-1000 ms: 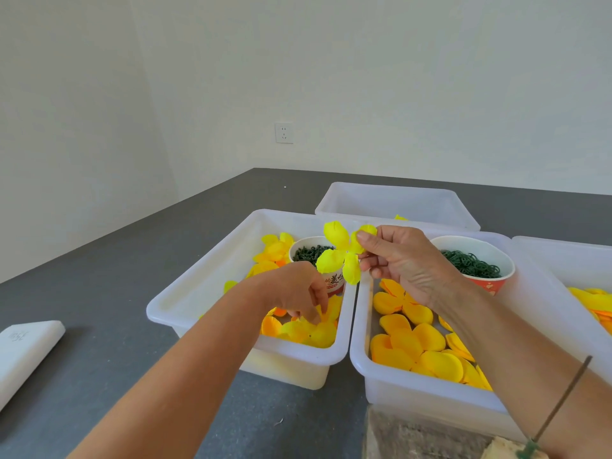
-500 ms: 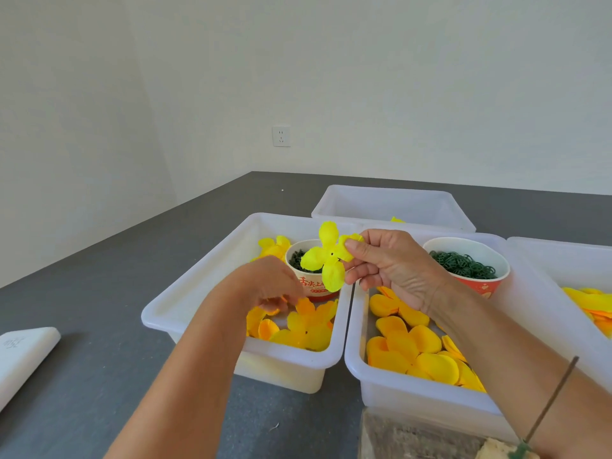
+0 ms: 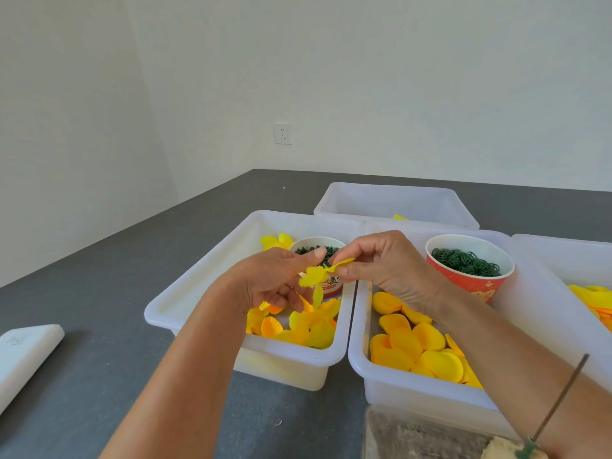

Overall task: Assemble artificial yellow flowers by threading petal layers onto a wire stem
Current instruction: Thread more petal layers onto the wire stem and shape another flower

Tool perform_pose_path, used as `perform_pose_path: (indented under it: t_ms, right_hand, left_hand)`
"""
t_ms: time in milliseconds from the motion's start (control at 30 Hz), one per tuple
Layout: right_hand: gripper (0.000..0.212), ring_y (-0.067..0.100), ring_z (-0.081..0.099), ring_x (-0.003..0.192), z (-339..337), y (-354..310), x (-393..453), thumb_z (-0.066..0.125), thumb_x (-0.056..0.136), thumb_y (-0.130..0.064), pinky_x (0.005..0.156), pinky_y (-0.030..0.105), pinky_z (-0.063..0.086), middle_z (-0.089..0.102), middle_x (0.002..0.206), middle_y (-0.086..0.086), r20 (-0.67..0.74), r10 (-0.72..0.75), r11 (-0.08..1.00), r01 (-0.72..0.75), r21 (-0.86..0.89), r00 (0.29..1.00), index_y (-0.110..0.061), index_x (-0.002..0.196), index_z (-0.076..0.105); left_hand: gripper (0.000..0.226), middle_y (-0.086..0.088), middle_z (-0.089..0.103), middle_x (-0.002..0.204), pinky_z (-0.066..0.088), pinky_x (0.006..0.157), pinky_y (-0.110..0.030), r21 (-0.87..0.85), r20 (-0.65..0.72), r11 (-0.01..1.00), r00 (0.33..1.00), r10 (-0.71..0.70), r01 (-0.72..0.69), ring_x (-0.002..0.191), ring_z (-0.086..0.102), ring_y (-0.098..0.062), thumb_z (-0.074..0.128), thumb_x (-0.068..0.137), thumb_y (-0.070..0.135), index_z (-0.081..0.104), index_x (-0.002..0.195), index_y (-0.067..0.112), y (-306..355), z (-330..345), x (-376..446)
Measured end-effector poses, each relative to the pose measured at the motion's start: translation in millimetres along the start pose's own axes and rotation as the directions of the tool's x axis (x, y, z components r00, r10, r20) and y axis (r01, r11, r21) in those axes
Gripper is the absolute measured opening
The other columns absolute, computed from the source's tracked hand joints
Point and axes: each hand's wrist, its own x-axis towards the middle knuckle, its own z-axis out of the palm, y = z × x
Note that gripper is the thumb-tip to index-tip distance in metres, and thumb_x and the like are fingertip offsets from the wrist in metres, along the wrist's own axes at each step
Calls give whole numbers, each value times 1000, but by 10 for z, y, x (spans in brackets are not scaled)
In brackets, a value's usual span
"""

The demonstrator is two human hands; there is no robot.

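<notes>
My right hand [image 3: 385, 268] pinches a small bright yellow flower [image 3: 314, 276] by one petal, above the left white bin [image 3: 205, 286]. My left hand [image 3: 271, 281] has come up against the flower from the left, thumb on top, and holds an orange-yellow petal layer [image 3: 309, 301] under its curled fingers. Loose yellow and orange petals [image 3: 308, 329] lie in the left bin, larger ones [image 3: 417, 349] in the middle bin [image 3: 361, 352]. A thin green wire stem [image 3: 559, 399] stands at the lower right, stuck in a base.
Two red paper cups of dark green rings stand in the bins, one [image 3: 331, 286] behind my hands, one [image 3: 470, 266] to the right. A further bin [image 3: 397, 203] sits behind, another [image 3: 563, 260] at far right. A white folded bag [image 3: 23, 356] lies at the left on the grey table.
My left hand has lifted out of the left bin with a petal layer and met the flower. My right hand lowered the flower slightly and turned it edge-on.
</notes>
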Motion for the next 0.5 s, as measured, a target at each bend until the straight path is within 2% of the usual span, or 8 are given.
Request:
perform_pose_path:
  t_ms: [100, 167, 200, 267, 333, 433, 500]
  right_hand:
    - [19, 9, 68, 79, 0, 2, 3, 72, 72, 7, 79, 23, 56, 72, 91, 10, 16, -31, 999, 32, -33, 999, -6, 86, 72]
    - [18, 10, 68, 81, -6, 12, 3, 74, 71, 5, 79, 23, 55, 72, 89, 6, 39, -37, 997, 40, -60, 999, -7, 84, 73]
    - [16, 11, 68, 80, -6, 18, 1, 75, 70, 4, 78, 22, 55, 73, 89, 5, 51, -39, 996, 43, -74, 998, -6, 83, 74]
    - [13, 12, 68, 80, -4, 29, -4, 77, 69, 0, 75, 23, 55, 73, 89, 4, 71, -41, 994, 47, -94, 997, -4, 81, 75]
    - [14, 15, 68, 84, -7, 32, -2, 78, 69, -2, 80, 29, 56, 73, 92, 5, 80, -39, 990, 49, -132, 996, -4, 82, 75]
    - [17, 22, 68, 90, -17, 27, -3, 78, 69, -1, 86, 38, 55, 72, 98, 8, 97, -1, 990, 14, -140, 995, -6, 84, 74]
    - [20, 21, 68, 92, -35, 20, -6, 77, 69, 1, 86, 37, 55, 72, 100, 9, 102, 12, 991, 2, -134, 995, -6, 88, 74]
  left_hand:
    - [65, -12, 73, 78, 50, 53, -23, -18, 71, 993, 991, -117, 119, 60, 68, -20, 54, 68, 62, 55, 104, 8, -5, -21, -2]
    - [59, -10, 73, 83, 54, 55, -24, -99, 121, 988, 987, -108, 120, 67, 70, -23, 59, 66, 53, 58, 104, 8, 10, -44, -9]
    - [51, -7, 73, 78, 55, 53, -23, -156, 132, 982, 988, -83, 104, 67, 71, -23, 64, 66, 45, 59, 101, 8, 20, -50, -16]
    - [30, -4, 70, 67, 53, 49, -22, -235, 102, 969, 993, -51, 74, 60, 69, -18, 69, 71, 23, 60, 97, 10, 19, -58, -17]
    - [12, -4, 67, 62, 52, 47, -20, -223, 27, 973, 998, -50, 55, 52, 64, -13, 67, 79, 7, 61, 89, 10, 6, -65, -7]
    - [10, -6, 65, 57, 51, 46, -19, -194, -54, 980, 997, -46, 35, 47, 62, -13, 67, 81, 0, 60, 82, 8, -13, -75, 24]
    - [12, -8, 65, 60, 52, 48, -20, -199, -72, 980, 997, -35, 20, 50, 63, -14, 67, 80, 0, 60, 84, 8, -12, -71, 32]
